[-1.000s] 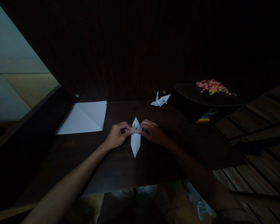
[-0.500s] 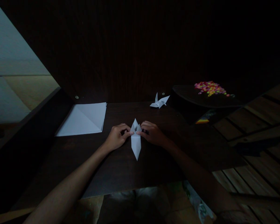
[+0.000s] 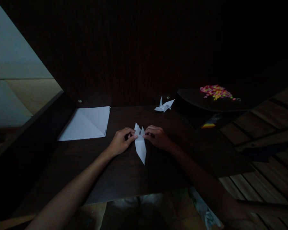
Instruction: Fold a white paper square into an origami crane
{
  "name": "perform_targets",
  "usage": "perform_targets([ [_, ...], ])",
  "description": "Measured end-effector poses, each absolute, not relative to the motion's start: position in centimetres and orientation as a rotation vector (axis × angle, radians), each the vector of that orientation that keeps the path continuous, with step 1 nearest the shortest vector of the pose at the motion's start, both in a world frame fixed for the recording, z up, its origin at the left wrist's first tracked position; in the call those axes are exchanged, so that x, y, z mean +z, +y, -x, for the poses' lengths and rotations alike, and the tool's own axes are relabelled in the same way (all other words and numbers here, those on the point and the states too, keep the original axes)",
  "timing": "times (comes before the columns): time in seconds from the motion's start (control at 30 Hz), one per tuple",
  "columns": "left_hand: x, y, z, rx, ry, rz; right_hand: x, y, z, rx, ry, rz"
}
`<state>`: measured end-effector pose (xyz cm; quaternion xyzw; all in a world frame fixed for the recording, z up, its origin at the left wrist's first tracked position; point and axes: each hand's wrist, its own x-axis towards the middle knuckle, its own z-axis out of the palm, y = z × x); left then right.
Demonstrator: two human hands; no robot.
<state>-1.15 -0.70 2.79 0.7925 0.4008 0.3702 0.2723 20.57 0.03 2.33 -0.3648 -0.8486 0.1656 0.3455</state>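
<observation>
Between my hands, above the dark tabletop, is a folded white origami paper (image 3: 140,148), long and diamond-like, with its lower point toward me and several narrow points at the top. My left hand (image 3: 122,138) pinches its left edge between thumb and fingers. On the opposite edge, my right hand (image 3: 157,137) pinches the paper in the same way. The fingers behind the paper are partly hidden. Farther back stands a finished white paper crane (image 3: 164,105), apart from both hands.
A stack of white paper sheets (image 3: 86,123), the top one creased diagonally, lies at the left. Small colourful pieces (image 3: 217,92) are heaped on a raised dark shelf (image 3: 192,99) at the right. A dark panel (image 3: 134,54) rises behind the table (image 3: 105,179).
The folded paper has tilted, its lower point swinging to the right and its top point to the left. The upper points now stand further apart. Both hands keep their hold.
</observation>
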Motion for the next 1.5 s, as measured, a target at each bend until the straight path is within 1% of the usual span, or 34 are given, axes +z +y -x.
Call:
perform_targets([
  [0.27,2.9,-0.8,1.2,1.012,1.098,-2.165,2.6,-0.1,-20.5,0.426,-2.224,1.025],
  [0.43,3.1,-0.8,1.3,1.056,1.169,-2.088,3.1,-0.2,-20.5,0.520,-2.139,1.016],
  [0.67,3.1,-0.6,1.1,1.082,1.123,-1.749,3.7,-0.2,-20.3,0.820,-1.906,1.099],
  [0.9,3.8,-0.9,0.4,1.027,0.987,-1.181,4.4,-0.4,-19.5,1.322,-1.507,1.215],
  [1.0,4.2,-1.0,0.4,1.002,0.939,-1.031,4.5,-0.5,-19.3,1.436,-1.365,1.237],
  [1.13,4.7,-0.8,0.6,1.037,0.887,-0.910,4.7,-0.7,-19.2,1.443,-1.319,1.178],
  [1.3,4.9,-0.6,0.6,1.043,0.872,-0.814,5.2,-1.3,-18.6,1.362,-1.397,1.108],
  [1.5,5.1,-1.2,0.3,1.029,0.843,-1.003,5.2,-1.7,-18.5,1.209,-1.547,1.041],
])
